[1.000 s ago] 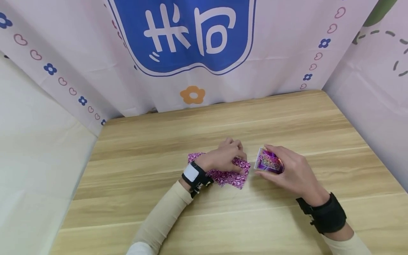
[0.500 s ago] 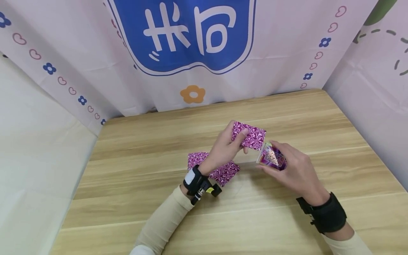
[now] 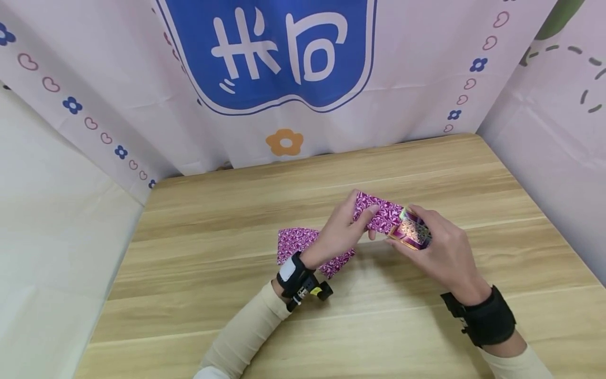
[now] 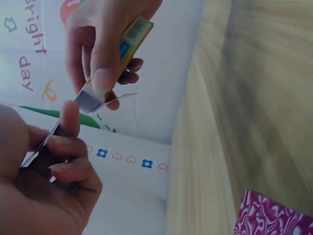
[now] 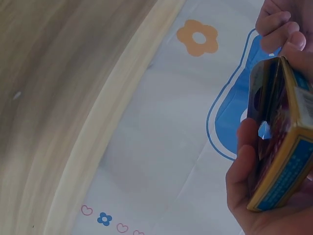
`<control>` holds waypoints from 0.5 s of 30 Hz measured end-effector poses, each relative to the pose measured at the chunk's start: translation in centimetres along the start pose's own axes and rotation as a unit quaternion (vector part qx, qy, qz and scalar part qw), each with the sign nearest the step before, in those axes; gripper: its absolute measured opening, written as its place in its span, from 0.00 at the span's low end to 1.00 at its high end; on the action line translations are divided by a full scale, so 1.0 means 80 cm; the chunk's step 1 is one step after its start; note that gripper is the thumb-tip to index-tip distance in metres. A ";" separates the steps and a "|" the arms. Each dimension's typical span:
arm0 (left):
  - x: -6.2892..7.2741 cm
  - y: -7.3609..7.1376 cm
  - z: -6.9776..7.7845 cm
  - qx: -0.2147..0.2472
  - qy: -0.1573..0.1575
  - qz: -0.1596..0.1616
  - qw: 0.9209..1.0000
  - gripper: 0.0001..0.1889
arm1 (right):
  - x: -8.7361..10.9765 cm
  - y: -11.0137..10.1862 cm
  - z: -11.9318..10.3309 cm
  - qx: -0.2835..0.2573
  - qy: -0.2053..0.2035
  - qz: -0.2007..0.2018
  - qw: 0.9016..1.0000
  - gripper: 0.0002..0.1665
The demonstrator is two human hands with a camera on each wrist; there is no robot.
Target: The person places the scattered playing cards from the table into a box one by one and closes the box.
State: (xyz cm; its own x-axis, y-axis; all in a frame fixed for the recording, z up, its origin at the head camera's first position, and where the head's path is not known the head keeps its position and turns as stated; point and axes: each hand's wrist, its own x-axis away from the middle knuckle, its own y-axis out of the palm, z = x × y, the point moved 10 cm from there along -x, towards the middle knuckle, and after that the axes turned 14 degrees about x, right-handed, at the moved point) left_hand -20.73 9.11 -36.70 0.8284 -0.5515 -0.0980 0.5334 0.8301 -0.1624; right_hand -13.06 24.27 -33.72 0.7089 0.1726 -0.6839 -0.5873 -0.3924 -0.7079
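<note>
My left hand [image 3: 337,231] pinches a small stack of playing cards [image 3: 389,211], thumb on top of their purple-and-white swirled backs. The right hand [image 3: 446,250] grips a shiny purple and gold card box [image 3: 413,232] by its sides, its end towards the cards. At that end the cards meet the box, both held above the table. In the left wrist view a thin flap [image 4: 126,95] sticks out from the box's end. More swirl-backed cards [image 3: 294,243] lie fanned on the table, partly hidden under my left wrist.
The wooden table [image 3: 213,295] carries the loose cards. Behind it hangs a white cloth [image 3: 397,105] with a blue emblem and an orange flower, and pale cloth walls [image 3: 558,173] stand at both sides. Each wrist wears a black strap [image 3: 487,318].
My left hand has picked up part of the cards from the table, raised them, and brought them right to the box's end. The right hand keeps its grip, the box slightly raised.
</note>
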 end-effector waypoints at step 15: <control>0.003 0.029 -0.016 -0.052 -0.046 -0.079 0.994 0.24 | 0.002 0.006 -0.009 -0.026 -0.027 -0.011 0.999 0.50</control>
State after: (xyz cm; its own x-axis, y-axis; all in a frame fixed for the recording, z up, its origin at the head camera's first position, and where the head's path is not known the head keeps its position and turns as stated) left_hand -19.52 10.82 -38.35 0.7497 -0.6613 0.0261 0.6423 0.7176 -0.2691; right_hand -12.94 23.42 -34.07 0.6983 0.2295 -0.6780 -0.5498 -0.4346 -0.7134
